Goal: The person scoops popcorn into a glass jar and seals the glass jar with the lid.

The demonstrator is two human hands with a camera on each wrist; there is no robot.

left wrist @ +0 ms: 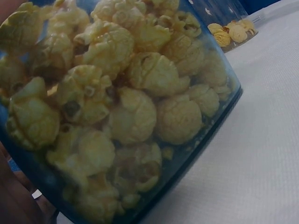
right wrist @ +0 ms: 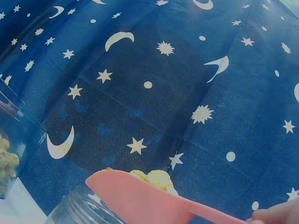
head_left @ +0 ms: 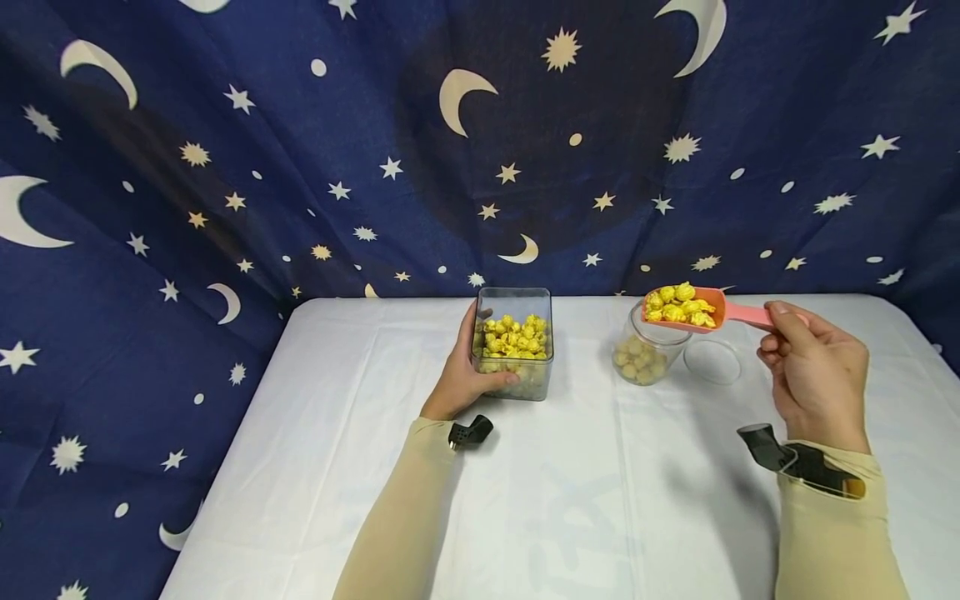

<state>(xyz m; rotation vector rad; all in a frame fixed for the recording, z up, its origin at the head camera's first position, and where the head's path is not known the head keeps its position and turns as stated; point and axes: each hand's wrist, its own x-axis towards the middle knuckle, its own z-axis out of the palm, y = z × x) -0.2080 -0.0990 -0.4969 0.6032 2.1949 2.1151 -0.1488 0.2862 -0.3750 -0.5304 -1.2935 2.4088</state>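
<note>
My left hand point(head_left: 462, 372) grips a clear square container point(head_left: 513, 293) by its left side, thumb across the front. Yellow popcorn point(head_left: 514, 337) fills its lower part, seen close through the wall in the left wrist view. My right hand point(head_left: 823, 367) pinches the handle of a pink scoop point(head_left: 716, 308), which is heaped with popcorn point(head_left: 678, 305). The scoop is over the mouth of a clear round jar point(head_left: 654, 335); in the right wrist view its bowl overlaps the jar's rim point(right wrist: 84, 205). Paler-looking popcorn point(head_left: 639, 360) lies in the jar's bottom.
A clear round lid point(head_left: 712, 362) lies flat just right of the jar. Everything stands on a white-covered table point(head_left: 555, 492). Behind and to the left hangs a dark blue curtain point(head_left: 337, 125) with moons and stars, close to the table's back edge.
</note>
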